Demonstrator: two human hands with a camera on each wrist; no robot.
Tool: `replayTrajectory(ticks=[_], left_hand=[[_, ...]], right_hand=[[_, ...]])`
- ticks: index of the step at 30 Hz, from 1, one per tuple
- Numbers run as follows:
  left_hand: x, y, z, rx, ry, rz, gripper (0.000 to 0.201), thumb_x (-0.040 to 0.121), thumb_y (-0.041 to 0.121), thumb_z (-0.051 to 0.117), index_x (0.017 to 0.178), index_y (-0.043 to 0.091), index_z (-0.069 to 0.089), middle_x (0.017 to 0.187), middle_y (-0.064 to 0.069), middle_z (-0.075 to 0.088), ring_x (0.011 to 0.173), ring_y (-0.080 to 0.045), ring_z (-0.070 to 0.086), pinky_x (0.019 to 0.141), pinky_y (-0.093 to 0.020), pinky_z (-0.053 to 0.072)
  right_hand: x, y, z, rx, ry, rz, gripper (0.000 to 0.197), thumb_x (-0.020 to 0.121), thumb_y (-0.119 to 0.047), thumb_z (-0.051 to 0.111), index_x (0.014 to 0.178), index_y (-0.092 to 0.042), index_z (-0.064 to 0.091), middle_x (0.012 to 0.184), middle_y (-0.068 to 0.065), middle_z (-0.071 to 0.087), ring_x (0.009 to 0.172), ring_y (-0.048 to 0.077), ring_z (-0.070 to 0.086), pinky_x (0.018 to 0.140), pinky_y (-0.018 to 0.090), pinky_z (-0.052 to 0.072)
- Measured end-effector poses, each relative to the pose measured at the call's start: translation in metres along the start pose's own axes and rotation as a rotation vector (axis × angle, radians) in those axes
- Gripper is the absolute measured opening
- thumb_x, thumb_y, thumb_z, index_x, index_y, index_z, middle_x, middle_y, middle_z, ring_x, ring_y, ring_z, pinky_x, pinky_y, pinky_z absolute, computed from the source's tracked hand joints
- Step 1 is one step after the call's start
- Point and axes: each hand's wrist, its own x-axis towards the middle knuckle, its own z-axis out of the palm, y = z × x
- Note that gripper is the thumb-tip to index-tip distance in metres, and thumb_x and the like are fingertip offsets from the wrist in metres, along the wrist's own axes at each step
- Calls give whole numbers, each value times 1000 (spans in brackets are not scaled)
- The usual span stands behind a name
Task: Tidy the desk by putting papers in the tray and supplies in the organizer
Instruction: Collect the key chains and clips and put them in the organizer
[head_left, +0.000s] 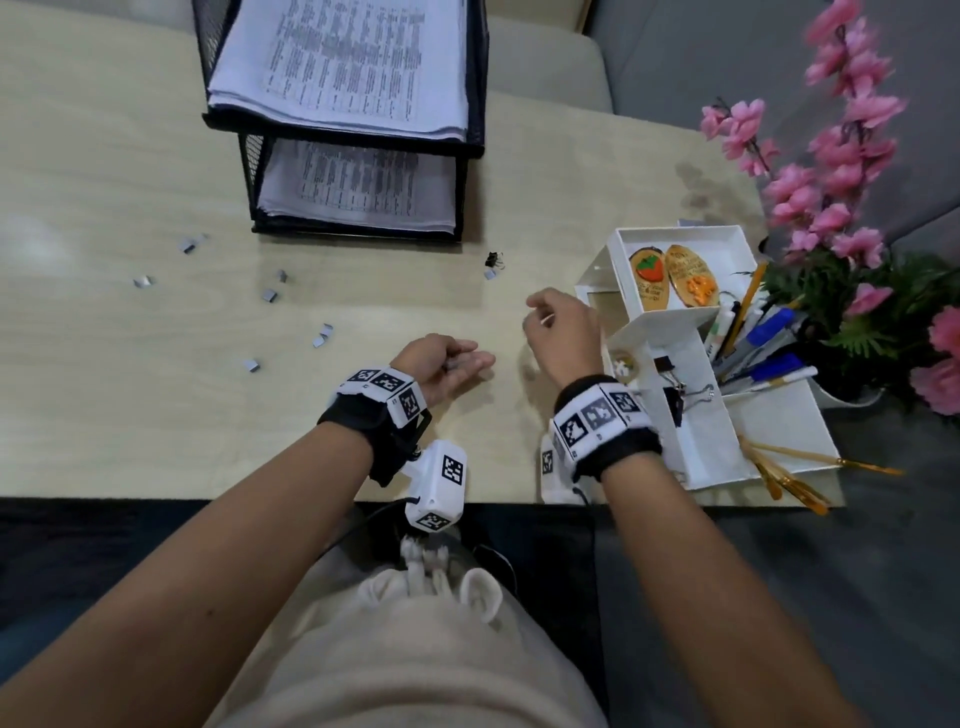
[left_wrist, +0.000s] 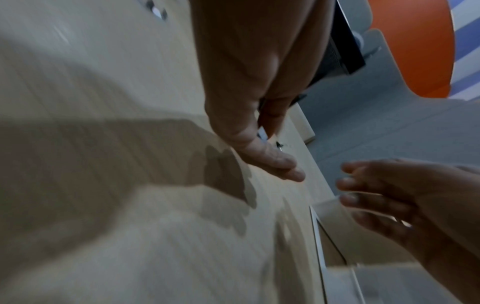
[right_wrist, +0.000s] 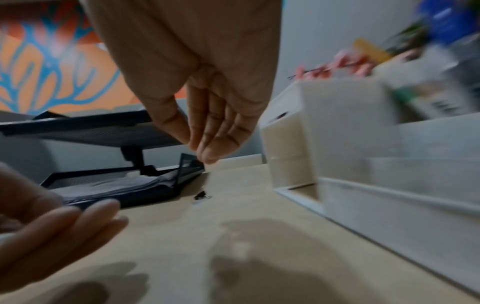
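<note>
My left hand (head_left: 451, 362) lies palm up just above the desk, its thumb pressing a few grey staple strips (head_left: 457, 365) into the palm; the left wrist view shows a silver strip (left_wrist: 262, 131) under the thumb. My right hand (head_left: 558, 325) hovers to its right, beside the white organizer (head_left: 670, 325). Its thumb and fingers (right_wrist: 207, 133) hang loosely together and I see nothing between them. Several more staple strips (head_left: 269, 295) lie scattered on the left of the desk. A small black binder clip (head_left: 493, 259) sits in front of the black mesh paper tray (head_left: 332, 134), whose two levels hold papers.
The organizer holds pens (head_left: 763, 338), binder clips (head_left: 675, 387) and two oval magnets (head_left: 670, 278). Paintbrushes (head_left: 789, 467) stick out past its near right corner. Pink artificial flowers (head_left: 831, 171) stand at the desk's right edge. The right wrist view is blurred.
</note>
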Motion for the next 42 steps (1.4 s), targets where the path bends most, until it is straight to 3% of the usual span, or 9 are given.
replayTrajectory(ticks=[6,11,14,19,24,31,34,38,42], left_hand=[[-12,38,-43,-79,60,118,35,93,-11,16,86,-1,49,88,-19,56,77,-20,59,46,-16,55],[-24,58,-73,-107,107,181,32,92,-8,20,84,1,49,84,-13,60,67,-14,66,49,-15,54],[-25,60,-88,-122,139,188,27,95,-2,29,82,2,53,62,-10,69,45,-10,67,47,-15,55],[-19,56,-101,-196,150,174,35,99,12,28,79,-1,54,49,-9,68,44,-14,68,47,-16,54],[-18,60,-102,-217,153,171,44,101,21,26,74,0,54,39,-8,61,35,-13,62,41,-15,51],[-35,81,-145,-128,190,158,38,96,26,31,59,21,30,29,5,31,21,-6,24,29,-10,13],[-43,89,-160,-156,210,195,38,96,25,31,59,20,29,28,5,27,20,-6,22,25,-11,12],[-50,96,-176,-180,243,232,38,97,24,31,59,19,30,28,7,27,20,-6,21,26,-10,12],[-55,99,-191,-180,274,239,36,96,22,31,60,18,32,28,8,29,20,-6,22,27,-10,13]], right_hand=[[57,-33,43,-79,-133,96,29,85,-7,50,108,4,64,116,23,62,109,35,57,87,31,45],[81,-34,61,-82,-77,288,23,82,-7,53,60,-5,45,113,26,61,101,40,60,70,33,43],[82,-34,63,-73,-45,301,16,81,-5,52,66,-1,51,108,27,61,93,41,60,68,31,41],[48,-61,71,61,-242,113,7,76,-7,63,70,-4,63,68,9,58,77,24,56,69,24,41],[2,-116,88,264,-514,-110,12,75,4,67,87,7,67,71,9,54,48,-3,53,46,4,38],[13,-124,122,-4,-448,-234,22,80,0,57,98,-4,69,98,14,66,87,20,57,84,24,46],[1,-118,139,-202,-558,-365,29,82,-1,55,109,-5,63,113,14,56,102,27,54,83,23,38],[-1,-135,159,-217,-492,-380,22,77,12,41,89,-4,51,101,12,44,89,25,46,73,26,33],[17,-158,174,-182,-427,-357,40,78,17,38,110,0,54,120,18,46,98,31,53,83,30,42]])
